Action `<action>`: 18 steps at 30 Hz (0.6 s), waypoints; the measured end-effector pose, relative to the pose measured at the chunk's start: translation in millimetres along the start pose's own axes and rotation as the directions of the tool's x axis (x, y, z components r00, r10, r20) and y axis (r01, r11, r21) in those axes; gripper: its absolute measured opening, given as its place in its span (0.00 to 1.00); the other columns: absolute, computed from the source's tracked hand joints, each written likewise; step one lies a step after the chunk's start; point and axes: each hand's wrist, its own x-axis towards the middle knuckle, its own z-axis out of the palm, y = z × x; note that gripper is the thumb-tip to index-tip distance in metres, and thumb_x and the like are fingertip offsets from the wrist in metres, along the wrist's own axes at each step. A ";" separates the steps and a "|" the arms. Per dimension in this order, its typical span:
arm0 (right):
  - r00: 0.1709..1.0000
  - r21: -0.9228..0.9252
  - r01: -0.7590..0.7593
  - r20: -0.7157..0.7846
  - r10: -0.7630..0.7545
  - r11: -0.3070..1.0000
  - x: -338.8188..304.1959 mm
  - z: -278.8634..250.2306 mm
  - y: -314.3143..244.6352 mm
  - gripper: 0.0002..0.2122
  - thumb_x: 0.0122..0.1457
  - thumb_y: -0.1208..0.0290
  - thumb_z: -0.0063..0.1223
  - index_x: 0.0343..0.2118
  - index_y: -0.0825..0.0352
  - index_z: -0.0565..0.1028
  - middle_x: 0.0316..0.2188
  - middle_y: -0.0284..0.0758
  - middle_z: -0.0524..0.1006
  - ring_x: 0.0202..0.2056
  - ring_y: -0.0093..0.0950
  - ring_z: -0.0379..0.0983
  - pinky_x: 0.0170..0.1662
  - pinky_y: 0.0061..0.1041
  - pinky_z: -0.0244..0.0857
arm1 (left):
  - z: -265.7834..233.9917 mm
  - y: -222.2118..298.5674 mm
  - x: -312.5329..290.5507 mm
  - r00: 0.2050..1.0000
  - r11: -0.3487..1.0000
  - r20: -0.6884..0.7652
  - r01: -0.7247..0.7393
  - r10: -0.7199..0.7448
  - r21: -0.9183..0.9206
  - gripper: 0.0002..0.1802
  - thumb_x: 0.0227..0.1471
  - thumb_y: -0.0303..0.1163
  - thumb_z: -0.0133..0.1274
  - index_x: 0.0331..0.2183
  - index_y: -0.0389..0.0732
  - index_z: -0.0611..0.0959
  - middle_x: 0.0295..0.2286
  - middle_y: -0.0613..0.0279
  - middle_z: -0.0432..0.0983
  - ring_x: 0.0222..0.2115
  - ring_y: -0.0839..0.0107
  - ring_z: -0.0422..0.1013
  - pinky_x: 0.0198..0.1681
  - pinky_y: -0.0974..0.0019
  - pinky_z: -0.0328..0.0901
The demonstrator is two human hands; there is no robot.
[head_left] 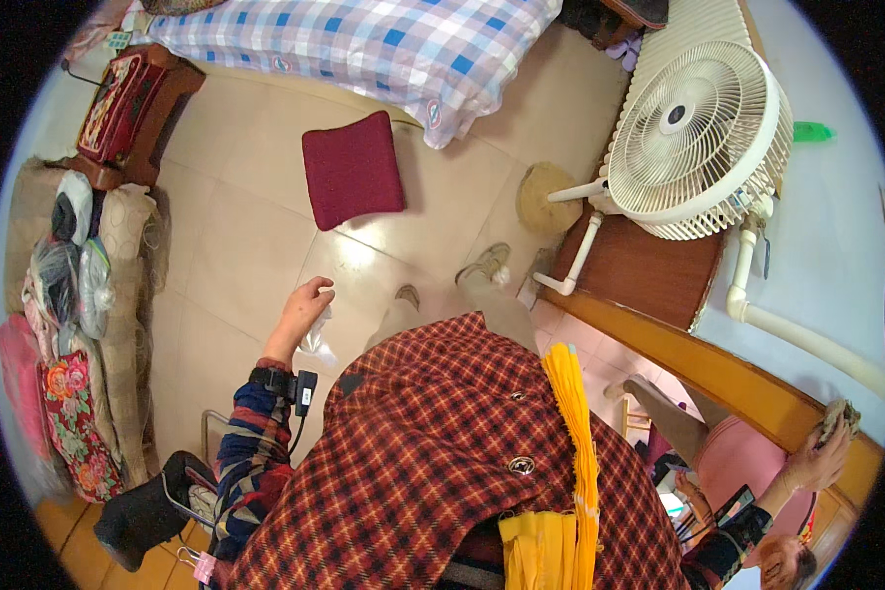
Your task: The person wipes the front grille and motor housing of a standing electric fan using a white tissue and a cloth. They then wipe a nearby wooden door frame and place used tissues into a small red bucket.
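Clear, thin plastic film (317,334) hung crumpled from the left hand (303,307), pinched shut near its top, above the pale floor tiles (236,256). It looked light, soft, slippery. The right hand (824,454) gripped a cloth (840,417) at the far right.

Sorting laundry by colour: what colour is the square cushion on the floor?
The cushion is plain dark red, clearest in the head view.

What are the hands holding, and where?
Left hand grips a crumpled clear plastic bag at its top. Right hand rests on a cloth; hold unclear.
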 end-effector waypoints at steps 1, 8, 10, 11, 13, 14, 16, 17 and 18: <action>1.000 0.037 -0.010 -0.022 0.011 0.999 0.7 -1.4 -0.8 0.20 0.51 0.59 0.54 0.49 0.45 0.71 0.49 0.23 0.72 0.47 0.26 0.70 0.45 0.28 0.62 | 2.3 -3.4 -3.5 1.000 1.000 0.014 0.017 -0.017 0.005 0.21 0.47 0.40 0.50 0.43 0.41 0.77 0.28 0.53 0.76 0.28 0.63 0.72 0.34 0.63 0.66; 1.000 -0.024 -0.011 -0.014 0.010 1.000 5.0 -7.9 -8.8 0.19 0.51 0.59 0.53 0.49 0.45 0.71 0.48 0.24 0.73 0.45 0.26 0.71 0.43 0.28 0.63 | 8.1 -11.4 -22.8 0.996 0.996 0.041 0.085 -0.084 -0.034 0.19 0.49 0.36 0.50 0.42 0.37 0.76 0.29 0.56 0.75 0.29 0.69 0.70 0.33 0.67 0.65; 0.999 0.013 0.019 -0.044 -0.018 1.000 5.9 -11.1 -9.5 0.20 0.51 0.60 0.53 0.49 0.45 0.71 0.47 0.24 0.73 0.44 0.27 0.72 0.43 0.28 0.64 | 11.4 -3.2 -16.3 0.997 0.999 0.072 0.019 -0.016 -0.031 0.19 0.49 0.36 0.49 0.42 0.36 0.76 0.29 0.56 0.75 0.29 0.68 0.70 0.34 0.67 0.65; 0.995 0.042 0.028 -0.094 -0.024 0.999 6.1 -12.6 -10.1 0.20 0.51 0.61 0.54 0.49 0.45 0.71 0.47 0.24 0.74 0.43 0.27 0.72 0.42 0.28 0.64 | 12.8 2.7 -10.2 0.997 1.000 0.081 0.003 -0.002 -0.011 0.19 0.49 0.36 0.49 0.42 0.36 0.76 0.29 0.56 0.75 0.29 0.68 0.70 0.34 0.67 0.65; 0.996 0.034 0.024 -0.090 -0.021 0.999 5.9 -14.6 -12.6 0.20 0.51 0.61 0.53 0.49 0.46 0.72 0.48 0.26 0.73 0.43 0.28 0.72 0.43 0.29 0.63 | 16.9 19.3 7.1 0.996 0.996 0.041 -0.084 0.084 -0.004 0.21 0.48 0.39 0.49 0.43 0.38 0.77 0.30 0.51 0.76 0.31 0.62 0.72 0.36 0.63 0.65; 0.996 0.061 0.011 -0.089 -0.006 0.998 5.1 -15.8 -14.0 0.20 0.51 0.62 0.53 0.49 0.47 0.72 0.48 0.26 0.73 0.42 0.28 0.72 0.43 0.30 0.63 | 19.6 26.4 11.3 0.993 0.993 0.021 -0.112 0.112 0.019 0.22 0.48 0.41 0.49 0.43 0.38 0.77 0.31 0.49 0.76 0.32 0.59 0.73 0.37 0.61 0.66; 0.997 0.063 0.016 -0.077 -0.011 0.998 3.2 -14.8 -17.7 0.20 0.51 0.63 0.53 0.50 0.48 0.71 0.49 0.27 0.73 0.43 0.29 0.72 0.44 0.31 0.62 | 22.4 44.3 19.4 0.991 0.991 0.018 -0.134 0.134 -0.031 0.22 0.48 0.41 0.49 0.42 0.38 0.77 0.31 0.48 0.76 0.33 0.59 0.73 0.37 0.61 0.66; 0.997 0.078 -0.001 -0.080 0.007 0.997 2.4 -14.1 -18.3 0.20 0.51 0.63 0.53 0.50 0.49 0.71 0.49 0.27 0.73 0.43 0.29 0.72 0.45 0.31 0.62 | 23.4 52.7 20.6 0.989 0.987 -0.001 -0.147 0.147 -0.066 0.22 0.48 0.42 0.49 0.42 0.39 0.77 0.31 0.48 0.76 0.33 0.59 0.73 0.37 0.61 0.65; 0.998 0.121 -0.008 -0.059 0.016 0.993 1.0 -12.8 -19.2 0.21 0.50 0.64 0.54 0.50 0.49 0.71 0.50 0.28 0.72 0.45 0.30 0.71 0.47 0.31 0.61 | 23.6 59.8 19.3 0.985 0.984 -0.013 -0.173 0.172 -0.039 0.22 0.48 0.42 0.49 0.42 0.39 0.77 0.31 0.47 0.76 0.33 0.57 0.73 0.38 0.60 0.66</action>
